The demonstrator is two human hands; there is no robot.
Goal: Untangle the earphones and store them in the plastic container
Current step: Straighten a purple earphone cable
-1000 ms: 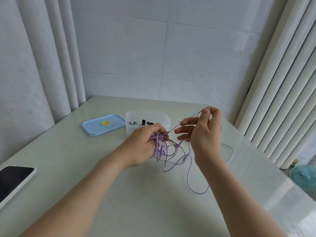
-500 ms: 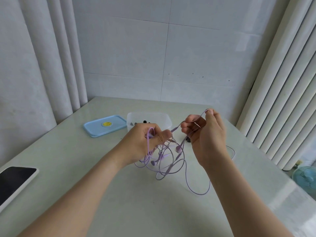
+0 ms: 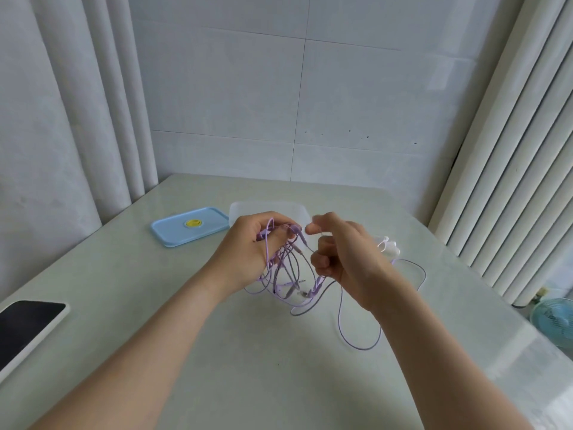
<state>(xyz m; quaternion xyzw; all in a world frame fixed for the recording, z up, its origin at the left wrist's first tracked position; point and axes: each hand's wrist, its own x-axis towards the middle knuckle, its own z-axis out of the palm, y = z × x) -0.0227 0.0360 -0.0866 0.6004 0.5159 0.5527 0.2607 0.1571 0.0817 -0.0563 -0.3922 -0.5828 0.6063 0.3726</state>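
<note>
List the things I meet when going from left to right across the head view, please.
phone → blue lid → left hand → purple earphones → right hand → small fan

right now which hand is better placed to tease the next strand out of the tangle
Probably the right hand. The left hand is wrapped around the bundled purple earphones, anchoring it, while the right pinches one strand beside the bundle.

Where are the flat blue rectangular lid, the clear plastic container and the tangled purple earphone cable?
Blue lid (image 3: 173, 231): head view, bare top surface.
Clear plastic container (image 3: 248, 207): head view, far rim.
Purple earphone cable (image 3: 361, 348): head view, trailing loop.
</note>
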